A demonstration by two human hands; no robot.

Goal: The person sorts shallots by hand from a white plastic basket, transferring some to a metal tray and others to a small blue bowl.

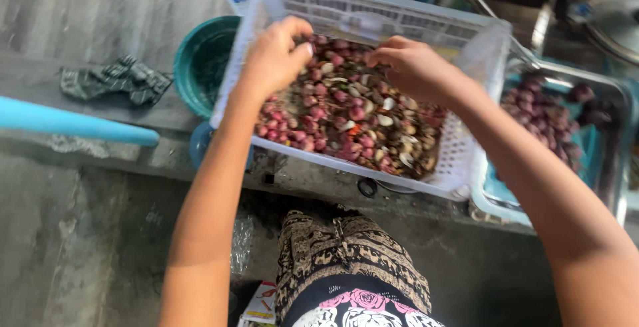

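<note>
Both hands reach into a white basket (466, 147) of shallots (333, 111) at 12 o'clock. The left hand (276, 57) pinches one shallot between curled fingers, while the right hand (416, 67) is curled over the pile; whether it grips anything cannot be told. A green bowl (200, 61) sits at 10 o'clock and a tray (616, 134) at 2 o'clock.

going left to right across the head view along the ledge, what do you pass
blue pipe → crumpled dark cloth → green bowl → left hand → right hand, both over the white basket of shallots → metal tray of shallots on the far right
</note>
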